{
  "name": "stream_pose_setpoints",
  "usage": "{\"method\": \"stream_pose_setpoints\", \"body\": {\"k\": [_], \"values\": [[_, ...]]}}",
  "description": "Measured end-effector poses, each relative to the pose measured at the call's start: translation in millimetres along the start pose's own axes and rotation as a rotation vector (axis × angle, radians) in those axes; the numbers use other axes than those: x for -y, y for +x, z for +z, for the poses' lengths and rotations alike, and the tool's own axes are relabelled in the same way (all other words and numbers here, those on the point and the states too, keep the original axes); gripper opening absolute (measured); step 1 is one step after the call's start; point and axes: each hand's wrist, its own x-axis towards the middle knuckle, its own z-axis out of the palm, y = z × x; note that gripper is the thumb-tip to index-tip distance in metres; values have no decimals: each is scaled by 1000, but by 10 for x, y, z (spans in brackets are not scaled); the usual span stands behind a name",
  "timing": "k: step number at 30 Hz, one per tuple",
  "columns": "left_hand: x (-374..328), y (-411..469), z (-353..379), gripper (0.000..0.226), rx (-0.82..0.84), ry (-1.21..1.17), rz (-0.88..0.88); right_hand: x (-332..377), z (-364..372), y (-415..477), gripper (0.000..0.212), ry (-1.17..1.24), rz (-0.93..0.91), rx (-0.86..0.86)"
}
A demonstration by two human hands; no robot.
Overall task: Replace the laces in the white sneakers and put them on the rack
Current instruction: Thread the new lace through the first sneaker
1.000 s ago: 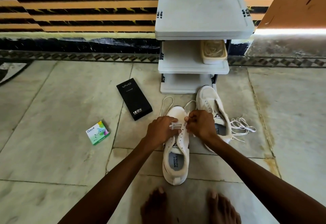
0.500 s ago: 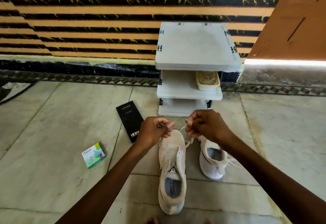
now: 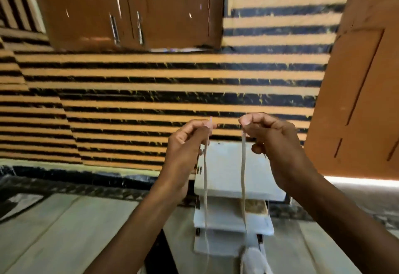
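The whole frame is smeared by motion blur, so fine detail is hard to read. Only one sneaker (image 3: 253,259) shows, just its white toe, cut off by the near edge of the frame in front of the rack (image 3: 224,165). The left hand (image 3: 185,144) and right hand (image 3: 274,142) are both raised in front of the striped wall (image 3: 151,92). Each pinches the top of a strand of white lace (image 3: 243,176) between thumb and forefinger, with the other fingers curled in. The two strands hang down side by side but apart. The right one reaches the sneaker toe, while the left one thins out and leaves the frame at the near edge, so its lower end cannot be seen. Both forearms cover parts of the rack's edges, and three grey shelves can be counted. On the middle shelf sits one tan container (image 3: 255,207), partly crossed by the right strand; its contents cannot be made out. A dark shape (image 3: 155,250) on the floor (image 3: 64,230) beside the left forearm is too hidden to identify. Far up the wall hangs a brown cupboard (image 3: 133,8) with two metal handles, its top cut off. One orange door (image 3: 362,79) stands at the right.
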Motion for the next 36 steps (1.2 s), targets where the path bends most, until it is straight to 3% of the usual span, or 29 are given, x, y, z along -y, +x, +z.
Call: {"method": "stream_pose_setpoints", "body": {"k": [11, 19, 36], "values": [[-825, 150, 128, 24, 6, -149, 65, 747, 283, 126, 12, 121, -93, -35], [-945, 119, 138, 19, -72, -154, 57, 839, 287, 72, 14, 118, -53, 19], [-967, 37, 175, 17, -24, -161, 88, 983, 323, 56, 13, 106, -53, 27]]}}
